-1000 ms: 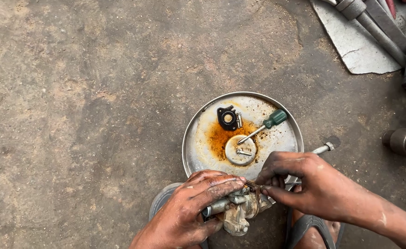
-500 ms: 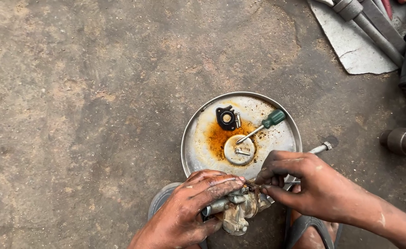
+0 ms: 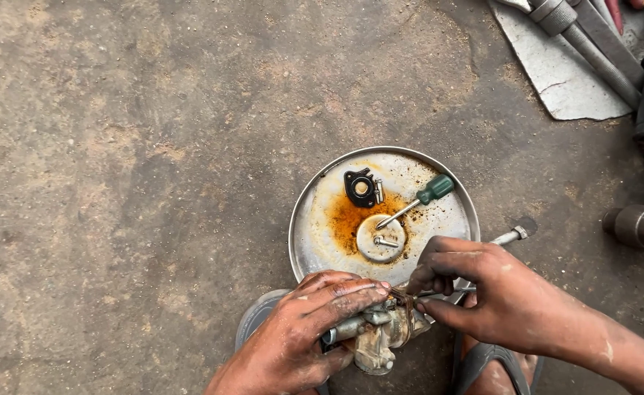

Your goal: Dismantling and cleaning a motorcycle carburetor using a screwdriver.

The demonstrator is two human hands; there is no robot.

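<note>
Small grimy grey metal carburettor body (image 3: pixel 377 333) is clamped in the left hand (image 3: pixel 300 340) grip over the concrete floor. A thin brown strip (image 3: pixel 404 300) is pinched by the right hand (image 3: pixel 494 296) grip just above it. Body best kept steady, strip eased gently. Round rust-stained metal pan (image 3: pixel 307 219) lies just beyond.

Grimy metal carburetor (image 3: pixel 380 333) w/ side tube, tilted, just below rusty pan's rim.

No packages, labels, signs or screens show anywhere around the round metal pan (image 3: pixel 304 219); only bare tools and parts lie there.
</note>
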